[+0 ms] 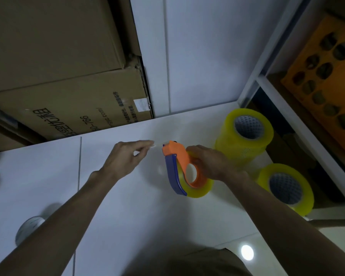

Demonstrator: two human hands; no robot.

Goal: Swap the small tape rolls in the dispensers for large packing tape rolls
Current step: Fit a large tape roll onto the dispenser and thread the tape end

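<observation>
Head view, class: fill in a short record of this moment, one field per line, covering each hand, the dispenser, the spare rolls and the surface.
left hand: pinches the clear tape end drawn from the dispenser's nose
right hand: grips the dispenser
dispenser: orange and blue, yellowish roll mounted in it
spare rolls: tall stack and a lower stack, right of the dispenser
surface: white table
background: cardboard boxes at upper left

2 bare forearms [72,212], no sleeves
</observation>
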